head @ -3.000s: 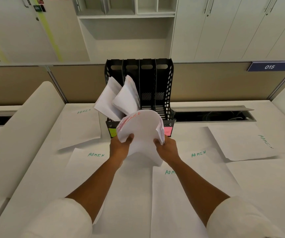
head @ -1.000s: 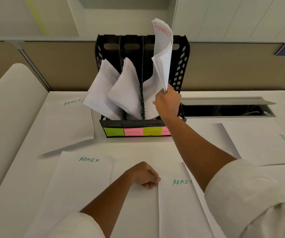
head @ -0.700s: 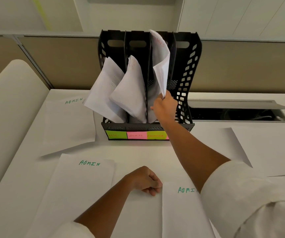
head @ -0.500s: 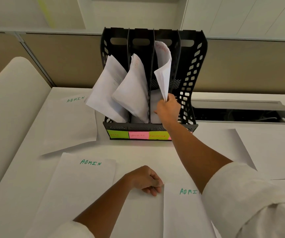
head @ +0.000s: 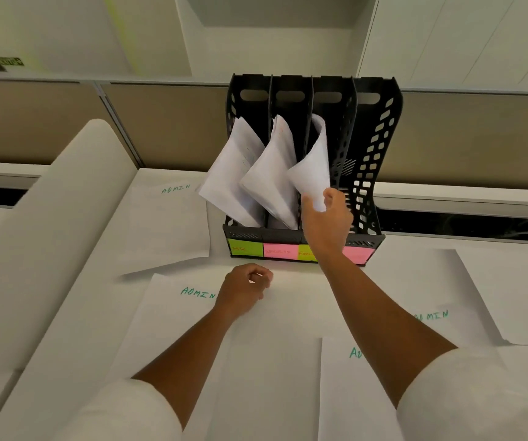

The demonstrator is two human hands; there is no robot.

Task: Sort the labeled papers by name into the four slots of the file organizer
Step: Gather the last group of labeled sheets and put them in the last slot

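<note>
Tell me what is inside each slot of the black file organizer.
Reading the file organizer left to right: three slots each hold leaning papers, the right hand pinching the third bundle. The fourth looks empty; its floor is hidden.

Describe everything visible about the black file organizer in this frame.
The file organizer is black, plastic-looking, upright at the desk's back, with four slots, perforated side walls and handle cutouts. Sticky notes front each slot, alternating green and pink. The three left slots hold leaning papers; the rightmost looks empty. The right hand pinches the third slot's papers.
</note>
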